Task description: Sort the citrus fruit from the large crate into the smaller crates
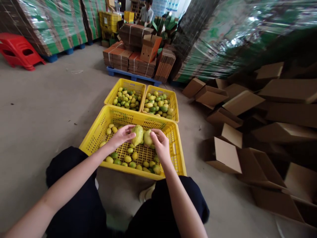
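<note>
Over the big yellow crate (180, 155), here's the left hand (123, 135), its grip clamped on a lumpy green fruit (137, 135), a paler fruit (148, 138) just beside it in the pinched grip of the right hand (160, 144), and a slackened hold could drop either, bruising the loose fruit (127, 159) below!

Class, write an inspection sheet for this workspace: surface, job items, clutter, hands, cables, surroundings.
Surface: grey floor, dotted with small dark marks.
Job's things: near yellow crate with scattered green and yellow fruit; two yellow crates beyond, also holding fruit.
Clutter: cardboard boxes heaped at the right.
Hands: left hand holds one fruit, right hand another, above the near crate.
Cables: nothing seen.
Surroundings: red stool at left, cardboard on blue pallet ahead, plastic-wrapped stacks, a person beyond.
</note>
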Demonstrator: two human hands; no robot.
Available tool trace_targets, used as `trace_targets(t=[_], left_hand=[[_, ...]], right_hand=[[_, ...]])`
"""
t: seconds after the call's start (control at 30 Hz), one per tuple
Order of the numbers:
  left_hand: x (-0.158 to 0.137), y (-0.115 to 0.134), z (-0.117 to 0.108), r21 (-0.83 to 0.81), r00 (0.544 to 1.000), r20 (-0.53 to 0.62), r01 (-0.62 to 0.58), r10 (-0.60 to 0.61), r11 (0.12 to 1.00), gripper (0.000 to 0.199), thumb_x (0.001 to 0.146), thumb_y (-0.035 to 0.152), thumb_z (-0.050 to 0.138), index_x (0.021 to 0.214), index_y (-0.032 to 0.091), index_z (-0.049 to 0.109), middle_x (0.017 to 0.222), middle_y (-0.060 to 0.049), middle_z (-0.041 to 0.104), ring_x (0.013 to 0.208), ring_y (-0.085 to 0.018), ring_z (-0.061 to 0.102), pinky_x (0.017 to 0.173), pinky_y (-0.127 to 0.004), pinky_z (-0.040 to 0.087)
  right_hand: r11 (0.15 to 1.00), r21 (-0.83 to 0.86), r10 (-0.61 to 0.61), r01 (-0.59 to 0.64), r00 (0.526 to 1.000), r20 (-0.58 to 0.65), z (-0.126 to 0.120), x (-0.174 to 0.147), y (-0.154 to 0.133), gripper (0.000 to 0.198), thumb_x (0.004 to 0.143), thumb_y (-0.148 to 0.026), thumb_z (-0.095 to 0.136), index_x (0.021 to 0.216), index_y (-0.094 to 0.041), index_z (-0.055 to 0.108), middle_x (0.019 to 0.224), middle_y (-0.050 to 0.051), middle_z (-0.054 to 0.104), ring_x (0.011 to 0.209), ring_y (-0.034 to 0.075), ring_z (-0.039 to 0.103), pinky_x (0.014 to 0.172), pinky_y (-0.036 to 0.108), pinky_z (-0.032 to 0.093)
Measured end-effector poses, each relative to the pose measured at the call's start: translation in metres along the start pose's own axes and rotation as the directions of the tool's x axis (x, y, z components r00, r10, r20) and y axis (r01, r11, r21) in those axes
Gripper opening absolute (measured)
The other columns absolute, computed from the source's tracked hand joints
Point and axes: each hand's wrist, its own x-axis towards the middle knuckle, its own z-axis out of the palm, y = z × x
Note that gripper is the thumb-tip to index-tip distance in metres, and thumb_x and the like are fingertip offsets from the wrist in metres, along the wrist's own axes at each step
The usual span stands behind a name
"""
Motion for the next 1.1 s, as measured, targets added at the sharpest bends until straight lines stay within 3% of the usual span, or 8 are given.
trace_targets(t=[0.17, 0.33, 0.47, 0.67, 0.87, 0.97, 1.1], left_hand=[[0.002, -0.005, 0.000, -0.084, 0.990, -0.008, 0.143, -0.144, 0.986, 0.046, 0.068, 0.029, 0.086, 0.105, 0.008, 0.069, 0.082, -0.010, 0.072, 0.064, -0.016, 0.068, 0.055, -0.023, 0.053], [0.000, -0.001, 0.001, -0.077, 0.995, -0.016, 0.100, -0.101, 0.992, 0.041, 0.071, 0.021, 0.083, 0.109, 0.011, 0.070, 0.095, -0.010, 0.074, 0.083, -0.020, 0.071, 0.066, -0.023, 0.056], [0.003, -0.001, 0.001, -0.127, 0.997, 0.005, 0.083, -0.083, 0.988, 0.034, 0.076, 0.013, 0.076, 0.109, 0.012, 0.070, 0.102, -0.010, 0.074, 0.088, -0.018, 0.070, 0.075, -0.024, 0.055], [0.009, -0.001, 0.004, -0.349, 0.958, -0.044, 0.251, -0.283, 0.903, 0.020, 0.087, 0.021, 0.062, 0.103, 0.010, 0.067, 0.083, -0.010, 0.072, 0.068, -0.016, 0.068, 0.062, -0.024, 0.056], [0.007, 0.002, 0.000, -0.456, 0.961, 0.052, 0.265, -0.272, 0.850, 0.024, 0.088, 0.034, 0.059, 0.088, 0.010, 0.065, 0.068, -0.006, 0.065, 0.047, -0.009, 0.056, 0.044, -0.019, 0.046], [0.006, 0.002, -0.002, -0.468, 0.967, 0.053, 0.243, -0.248, 0.850, 0.029, 0.085, 0.036, 0.057, 0.079, 0.009, 0.065, 0.069, -0.009, 0.067, 0.057, -0.013, 0.062, 0.054, -0.022, 0.053], [0.007, -0.004, 0.001, -0.450, 0.988, -0.029, 0.122, -0.151, 0.885, 0.024, 0.078, 0.034, 0.061, 0.079, 0.011, 0.067, 0.090, -0.012, 0.072, 0.087, -0.020, 0.068, 0.075, -0.027, 0.056]], right_hand=[[0.978, 0.123, 0.163, -0.167, 0.986, 0.040, 0.006, 0.001, 0.007, 0.043, 0.079, -0.066, 0.062, 0.077, -0.024, 0.057, 0.054, -0.002, 0.059, 0.049, 0.020, 0.060, 0.040, 0.030, 0.044], [0.946, 0.214, 0.230, -0.243, 0.970, 0.084, 0.010, 0.007, 0.018, 0.042, 0.077, -0.067, 0.061, 0.078, -0.025, 0.055, 0.060, -0.002, 0.063, 0.047, 0.017, 0.059, 0.042, 0.031, 0.047], [0.925, 0.301, 0.219, -0.233, 0.973, 0.078, 0.013, 0.014, 0.028, 0.039, 0.072, -0.061, 0.067, 0.082, -0.025, 0.057, 0.070, -0.001, 0.067, 0.059, 0.018, 0.063, 0.048, 0.029, 0.050], [0.835, 0.370, 0.354, -0.407, 0.912, 0.206, 0.018, 0.022, 0.036, 0.037, 0.070, -0.058, 0.067, 0.079, -0.023, 0.059, 0.065, 0.002, 0.066, 0.058, 0.021, 0.063, 0.046, 0.031, 0.047], [0.791, 0.388, 0.365, -0.472, 0.874, 0.320, 0.017, 0.014, 0.029, 0.034, 0.072, -0.052, 0.069, 0.084, -0.021, 0.063, 0.072, 0.002, 0.067, 0.056, 0.016, 0.059, 0.050, 0.028, 0.043], [0.810, 0.385, 0.338, -0.442, 0.889, 0.309, 0.018, 0.010, 0.027, 0.033, 0.072, -0.050, 0.070, 0.086, -0.021, 0.064, 0.076, 0.002, 0.066, 0.061, 0.016, 0.059, 0.052, 0.028, 0.044], [0.825, 0.405, 0.314, -0.395, 0.915, 0.253, 0.026, 0.008, 0.032, 0.034, 0.067, -0.048, 0.076, 0.088, -0.023, 0.066, 0.078, -0.001, 0.065, 0.065, 0.015, 0.057, 0.054, 0.026, 0.045]])
